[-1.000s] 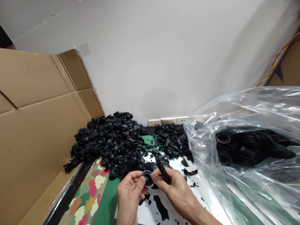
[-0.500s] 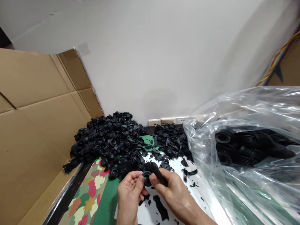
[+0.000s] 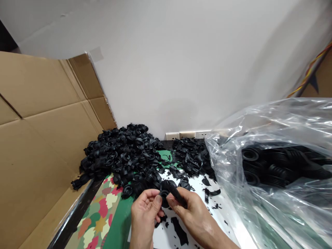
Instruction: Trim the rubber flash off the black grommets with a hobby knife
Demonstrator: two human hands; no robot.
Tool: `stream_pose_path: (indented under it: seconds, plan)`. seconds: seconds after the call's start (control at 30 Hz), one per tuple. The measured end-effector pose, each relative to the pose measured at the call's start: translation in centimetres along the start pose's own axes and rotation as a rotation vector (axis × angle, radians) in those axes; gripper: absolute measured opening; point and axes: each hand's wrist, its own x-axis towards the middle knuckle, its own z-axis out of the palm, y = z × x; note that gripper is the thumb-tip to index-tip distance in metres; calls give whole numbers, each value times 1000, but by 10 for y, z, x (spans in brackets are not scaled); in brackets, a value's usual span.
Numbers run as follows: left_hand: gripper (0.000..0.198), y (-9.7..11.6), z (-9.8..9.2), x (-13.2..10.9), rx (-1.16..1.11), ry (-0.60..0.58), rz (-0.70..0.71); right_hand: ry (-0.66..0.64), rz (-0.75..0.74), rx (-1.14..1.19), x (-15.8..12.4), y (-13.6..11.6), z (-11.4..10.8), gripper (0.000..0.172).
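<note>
Head cam view had both hands working close together over the white sheet (image 3: 199,188), so I'm using that sheet as the reference for everything. Black ring piece (image 3: 164,199) was held up above the sheet, toward its left half, with the round end facing the camera. Left hand (image 3: 145,207) had it pinched by the left rim, thumb against fingertips. Right hand (image 3: 192,211) was closed around a dark long thing (image 3: 178,197), with the thumb and a fingertip right at the ring's other side. Honestly couldn't tell if that long thing was a tool or a strip of rubber.

On the sheet itself there was a long black scrap (image 3: 179,231) near the hands, plus crumbs scattered around. Big heap of ribbed black parts (image 3: 124,148) sat beyond the sheet to the left, and a smaller pile of black scraps (image 3: 193,155) lay over its far edge. Off to the sheet's right, a clear plastic bag (image 3: 228,162) gaped open with more ribbed pieces (image 3: 278,169) inside. Left of the sheet you got a green strip, then a colorful patterned sheet (image 3: 100,211), then a tall cardboard panel (image 3: 46,135) farther out.
</note>
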Motion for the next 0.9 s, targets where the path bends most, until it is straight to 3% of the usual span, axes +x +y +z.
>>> stream_pose_path:
  seconds: [0.13,0.3,0.4,0.53,0.73,0.9]
  plan:
    - [41,0,0,1,-15,-2,3,-2,0,7,0,0,0,25]
    - [35,0,-2,-1,-90,-77,10,-55,-65,-7,-1,-3,1,5]
    - [32,-2,-2,-2,-95,-135,-2,11,-76,-30,1,-3,-1,16]
    - [41,-5,3,-3,-111,-186,0,-30,-11,196,3,-1,-3,22]
    - [35,-2,4,-2,-95,-77,36,-63,162,405,3,4,-2,38]
    - [36,-5,1,0,-59,-95,170,-90,197,388,1,5,-3,46]
